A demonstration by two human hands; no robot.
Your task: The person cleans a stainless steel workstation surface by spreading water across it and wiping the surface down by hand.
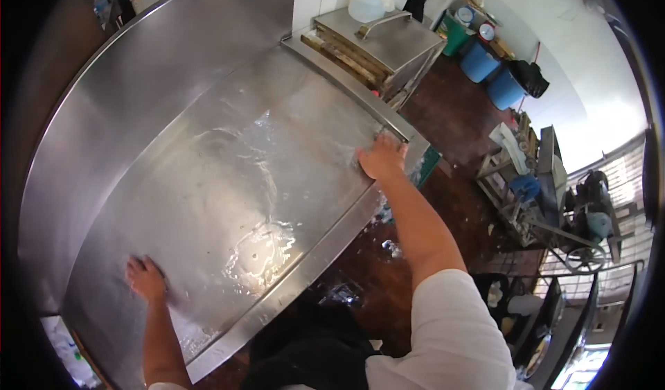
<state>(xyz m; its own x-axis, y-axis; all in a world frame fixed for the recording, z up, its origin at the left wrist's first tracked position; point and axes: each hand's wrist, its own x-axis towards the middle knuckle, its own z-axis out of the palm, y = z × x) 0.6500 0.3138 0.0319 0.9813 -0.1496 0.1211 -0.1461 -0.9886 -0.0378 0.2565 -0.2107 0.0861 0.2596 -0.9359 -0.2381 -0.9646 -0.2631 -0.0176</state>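
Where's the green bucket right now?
In the head view, the green bucket is at the upper right, by the white wall, just left of the two blue buckets.

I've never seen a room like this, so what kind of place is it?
Probably a commercial kitchen or food workshop: there's a large wet steel worktop, blue buckets on the floor, and a belt-and-wheel machine.

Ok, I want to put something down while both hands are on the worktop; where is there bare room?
The steel worktop is bare between the left hand and right hand and back to the upright panel, but wet towards the front edge. Crowded: past the far end, where a lidded unit carries a jug.
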